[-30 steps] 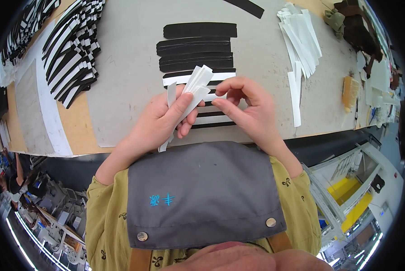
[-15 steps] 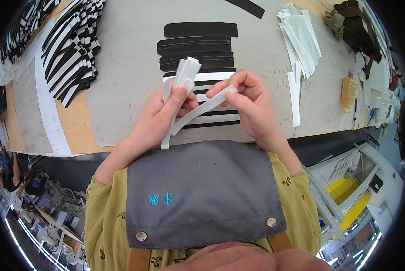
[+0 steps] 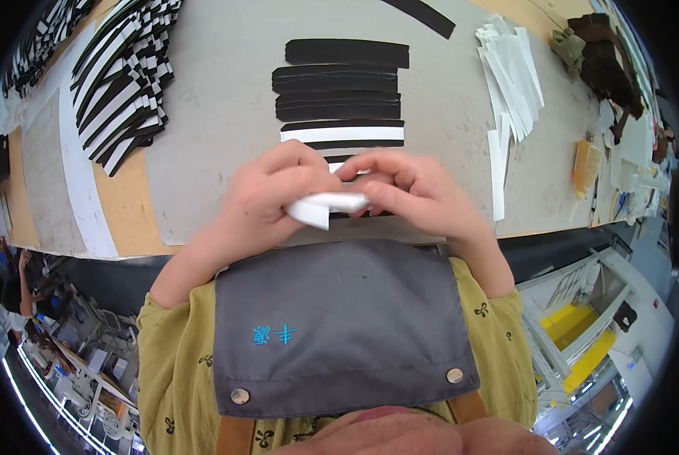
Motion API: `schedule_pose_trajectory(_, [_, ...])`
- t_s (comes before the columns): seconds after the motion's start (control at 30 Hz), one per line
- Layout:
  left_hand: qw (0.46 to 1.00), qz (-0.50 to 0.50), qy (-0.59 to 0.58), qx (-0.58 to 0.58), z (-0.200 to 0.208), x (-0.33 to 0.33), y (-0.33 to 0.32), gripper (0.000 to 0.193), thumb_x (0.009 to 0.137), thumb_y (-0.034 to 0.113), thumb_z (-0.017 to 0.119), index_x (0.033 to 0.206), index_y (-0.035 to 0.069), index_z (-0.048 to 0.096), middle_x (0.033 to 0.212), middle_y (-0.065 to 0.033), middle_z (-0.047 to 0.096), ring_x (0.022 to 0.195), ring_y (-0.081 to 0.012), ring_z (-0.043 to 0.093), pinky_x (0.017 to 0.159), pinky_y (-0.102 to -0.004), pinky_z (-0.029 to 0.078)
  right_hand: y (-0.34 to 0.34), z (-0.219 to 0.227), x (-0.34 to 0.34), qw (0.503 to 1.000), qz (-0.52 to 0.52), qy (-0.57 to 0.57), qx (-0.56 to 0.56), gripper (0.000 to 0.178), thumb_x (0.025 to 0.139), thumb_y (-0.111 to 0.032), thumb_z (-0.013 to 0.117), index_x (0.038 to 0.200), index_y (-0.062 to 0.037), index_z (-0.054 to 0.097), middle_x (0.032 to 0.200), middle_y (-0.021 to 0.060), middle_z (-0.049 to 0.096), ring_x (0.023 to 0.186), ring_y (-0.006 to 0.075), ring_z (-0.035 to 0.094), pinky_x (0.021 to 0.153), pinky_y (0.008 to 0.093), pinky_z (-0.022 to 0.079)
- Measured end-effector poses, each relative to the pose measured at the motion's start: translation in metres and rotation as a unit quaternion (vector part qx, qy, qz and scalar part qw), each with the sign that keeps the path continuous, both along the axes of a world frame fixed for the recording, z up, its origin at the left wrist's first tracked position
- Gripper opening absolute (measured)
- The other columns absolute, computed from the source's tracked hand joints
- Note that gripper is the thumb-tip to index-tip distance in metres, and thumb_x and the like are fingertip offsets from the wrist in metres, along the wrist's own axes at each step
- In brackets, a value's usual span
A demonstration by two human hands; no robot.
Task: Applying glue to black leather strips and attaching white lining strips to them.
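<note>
over the near edge of the grey work mat (image 3: 218, 114), the left hand (image 3: 267, 201) and right hand (image 3: 419, 197) met, fingers curled tight around a folded white strip (image 3: 328, 206) pinched between them. just beyond lay a stack of black strips (image 3: 343, 83); loose white strips (image 3: 510, 76) sat well right.

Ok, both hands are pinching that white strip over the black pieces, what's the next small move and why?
Probably lay the white strip flat onto the black strips just ahead. The left hand and right hand both pinch it, bunched between the fingers, and one black piece there already carries a white strip.
</note>
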State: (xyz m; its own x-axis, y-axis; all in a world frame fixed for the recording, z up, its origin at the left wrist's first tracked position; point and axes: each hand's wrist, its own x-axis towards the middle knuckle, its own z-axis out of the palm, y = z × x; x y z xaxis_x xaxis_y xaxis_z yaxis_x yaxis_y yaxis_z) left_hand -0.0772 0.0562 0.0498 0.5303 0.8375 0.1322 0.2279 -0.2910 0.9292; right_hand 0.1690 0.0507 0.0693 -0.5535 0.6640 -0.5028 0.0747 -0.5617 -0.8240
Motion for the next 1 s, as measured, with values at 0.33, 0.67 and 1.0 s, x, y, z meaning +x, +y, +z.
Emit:
schedule_pose_trajectory(0.33, [0.943,0.088,0.213,0.24,-0.027,-0.034,0.01,0.039,0.072,-0.001,0.07,0.109,0.011,0.076,0.091,-0.0003,0.069,0.071,-0.0187,0.068,0.057,-0.0309,0.053,0.03,-0.004,-0.015,0.98,0.061,-0.158,0.1,0.012,0.105,-0.012,0.061,0.1,-0.0011,0.064,0.079,-0.0025,0.057,0.073,0.0058,0.055,0.065,0.0235,0.045])
schedule_pose_trajectory(0.67, [0.921,0.104,0.287,0.243,-0.039,-0.042,0.01,0.065,0.063,-0.009,0.065,0.123,0.015,0.076,0.095,0.0003,0.069,0.075,-0.0174,0.066,0.062,-0.0315,0.053,0.062,-0.032,-0.057,0.852,0.06,-0.352,0.383,0.021,0.1,-0.025,0.065,0.094,-0.0057,0.063,0.081,0.0098,0.07,0.076,0.0314,0.068,0.064,0.0424,0.052])
schedule_pose_trajectory(1.0, [0.928,0.105,0.275,0.23,-0.044,-0.044,0.011,0.063,0.064,-0.009,0.065,0.121,0.014,0.076,0.096,0.0003,0.069,0.075,-0.0175,0.067,0.062,-0.0315,0.053,0.069,-0.041,-0.07,0.802,0.092,-0.404,0.43,0.022,0.1,-0.027,0.063,0.091,-0.0067,0.064,0.08,0.0082,0.071,0.074,0.0315,0.071,0.062,0.0438,0.055])
